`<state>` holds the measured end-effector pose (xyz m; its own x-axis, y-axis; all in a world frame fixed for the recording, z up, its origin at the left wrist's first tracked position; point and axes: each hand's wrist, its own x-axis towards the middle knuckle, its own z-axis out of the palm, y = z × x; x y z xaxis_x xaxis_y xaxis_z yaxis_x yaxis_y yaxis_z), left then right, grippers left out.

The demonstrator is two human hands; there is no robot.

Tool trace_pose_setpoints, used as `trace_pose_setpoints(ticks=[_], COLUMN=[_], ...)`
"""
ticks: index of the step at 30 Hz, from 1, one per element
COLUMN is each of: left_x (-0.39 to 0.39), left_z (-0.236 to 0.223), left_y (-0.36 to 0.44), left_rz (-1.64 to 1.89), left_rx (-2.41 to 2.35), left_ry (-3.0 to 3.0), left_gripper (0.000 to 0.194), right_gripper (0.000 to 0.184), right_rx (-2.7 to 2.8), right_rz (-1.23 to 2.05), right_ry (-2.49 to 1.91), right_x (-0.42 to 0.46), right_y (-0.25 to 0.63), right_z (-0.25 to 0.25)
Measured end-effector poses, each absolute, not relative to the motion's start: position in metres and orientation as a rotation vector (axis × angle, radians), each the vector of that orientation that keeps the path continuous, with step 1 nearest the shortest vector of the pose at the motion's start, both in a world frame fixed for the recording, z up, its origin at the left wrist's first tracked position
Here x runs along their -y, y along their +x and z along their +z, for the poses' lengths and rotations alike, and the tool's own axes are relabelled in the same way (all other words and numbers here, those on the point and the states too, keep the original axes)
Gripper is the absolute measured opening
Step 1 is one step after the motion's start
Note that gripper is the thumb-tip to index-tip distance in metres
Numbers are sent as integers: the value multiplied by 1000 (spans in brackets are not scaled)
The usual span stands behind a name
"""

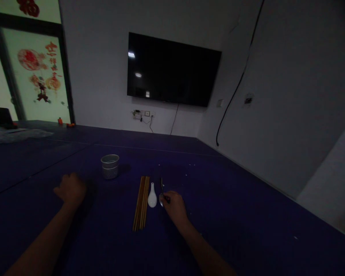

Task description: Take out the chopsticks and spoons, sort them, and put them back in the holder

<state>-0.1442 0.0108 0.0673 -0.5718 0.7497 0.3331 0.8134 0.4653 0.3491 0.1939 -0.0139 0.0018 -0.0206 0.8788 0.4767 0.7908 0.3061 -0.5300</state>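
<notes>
My right hand (175, 210) is closed in a pinch at the bowl end of a metal spoon (161, 186), whose handle points away from me on the dark blue tabletop. A small dark piece shows by the fingertips; I cannot make out what it is. Just left of that spoon lies a white soup spoon (152, 198), bowl toward me. Beside it, several wooden chopsticks (141, 203) lie side by side in a bundle. My left hand (72, 190) rests with curled fingers at the left, near a silver metal cup (110, 167) standing upright, and does not touch it.
The blue tabletop (109, 249) reaches to the walls, with small white specks on it. Clear plastic wrap (20, 135) and a dark object (4, 117) are at the far left. Small orange items (60, 121) sit near the door. A black cable (232, 103) hangs at the right.
</notes>
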Motion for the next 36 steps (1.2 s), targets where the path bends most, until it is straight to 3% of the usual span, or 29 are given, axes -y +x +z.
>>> trace_pose_setpoints(ticks=[6, 10, 20, 27, 33, 36], left_x=[-1, 7, 15, 7, 7, 8], left_z=[78, 66, 20, 14, 15, 15], left_y=[-112, -74, -17, -24, -25, -24], left_rz=[-1244, -1363, -1063, -950, -914, -981], left_rx=[2228, 1879, 1104, 1197, 1105, 994], left_ry=[-1263, -1549, -2373, -2448, -2443, -2433], left_gripper=[37, 31, 25, 24, 27, 26], right_gripper=[14, 14, 13, 15, 30, 27], right_rx=[1847, 1853, 1861, 1845, 1702, 1777], right_rz=[182, 189, 155, 145, -18, -60], right_ry=[-1506, -1506, -1501, -1494, -1408, -1333], right_x=[15, 16, 17, 21, 28, 33], right_y=[192, 190, 189, 189, 186, 183], right_z=[3, 3, 4, 3, 11, 15])
